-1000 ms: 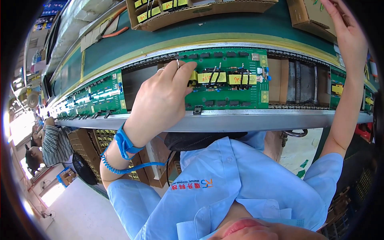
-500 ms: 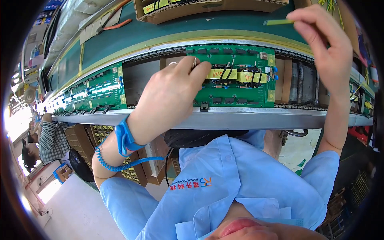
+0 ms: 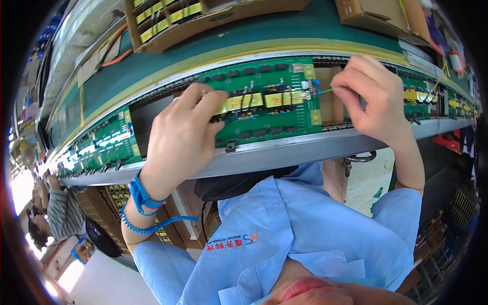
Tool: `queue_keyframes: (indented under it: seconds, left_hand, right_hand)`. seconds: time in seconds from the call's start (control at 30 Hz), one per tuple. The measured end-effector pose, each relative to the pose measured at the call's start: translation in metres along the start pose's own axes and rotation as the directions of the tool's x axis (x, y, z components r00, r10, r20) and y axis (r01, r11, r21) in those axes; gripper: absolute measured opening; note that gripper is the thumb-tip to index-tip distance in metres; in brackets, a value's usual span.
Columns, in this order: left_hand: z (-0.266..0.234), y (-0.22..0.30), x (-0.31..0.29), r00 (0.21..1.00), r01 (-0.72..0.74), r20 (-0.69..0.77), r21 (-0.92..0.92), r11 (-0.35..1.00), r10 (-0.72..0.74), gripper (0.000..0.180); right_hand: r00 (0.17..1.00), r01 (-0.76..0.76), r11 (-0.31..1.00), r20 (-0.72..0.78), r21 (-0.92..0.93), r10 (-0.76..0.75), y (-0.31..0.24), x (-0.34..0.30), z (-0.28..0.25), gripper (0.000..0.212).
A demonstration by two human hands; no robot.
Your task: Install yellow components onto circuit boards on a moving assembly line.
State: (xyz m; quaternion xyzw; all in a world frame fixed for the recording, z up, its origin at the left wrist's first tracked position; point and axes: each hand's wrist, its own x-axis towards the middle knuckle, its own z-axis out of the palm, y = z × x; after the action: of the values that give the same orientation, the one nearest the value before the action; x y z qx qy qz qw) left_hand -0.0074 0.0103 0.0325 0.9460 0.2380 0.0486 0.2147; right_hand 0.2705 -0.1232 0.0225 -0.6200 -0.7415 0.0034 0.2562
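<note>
Below me a green circuit board (image 3: 274,122) sits between the rails of a conveyor. Two yellow-wrapped transformers with black leads stand in a row along its middle. My left hand (image 3: 185,132), with a blue strap on its wrist, reaches over the board's left end. Its thumb and index finger close around the left end of the nearer yellow transformer (image 3: 244,102); the fingertips are partly hidden. My right hand (image 3: 368,99) pinches a thin green stick (image 3: 325,91) just off the board's right edge. The stick's tip is at the small blue components (image 3: 315,83) there.
Another green board (image 3: 101,140) lies further left on the conveyor, and more boards (image 3: 417,94) lie to the right. A metal rail (image 3: 284,145) runs along the near side. Beyond stand a carton of yellow transformers (image 3: 218,18) and another carton (image 3: 378,20). A person (image 3: 63,213) sits at far left.
My right hand has come down from above the bench to the board's right edge with the green stick. My left hand stays at the transformer's end. The whole view has shifted, moving the scene left.
</note>
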Motion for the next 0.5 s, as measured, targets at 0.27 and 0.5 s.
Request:
queue_keyframes:
  seconds: [0.27,0.5]
  left_hand:
    - [-0.004,0.004,-0.002,0.997,0.058,0.062,-0.048,0.997,-0.055,0.057]
    - [0.0,-0.003,-0.008,0.988,0.073,-0.121,-0.218,0.973,-0.101,0.077]
  right_hand:
    - [1.0,0.018,0.998,0.002,-0.063,-0.018,0.014,-0.01,0.015,0.011]
    - [0.99,0.141,0.964,0.025,-0.224,-0.139,0.005,-0.007,0.017,0.007]
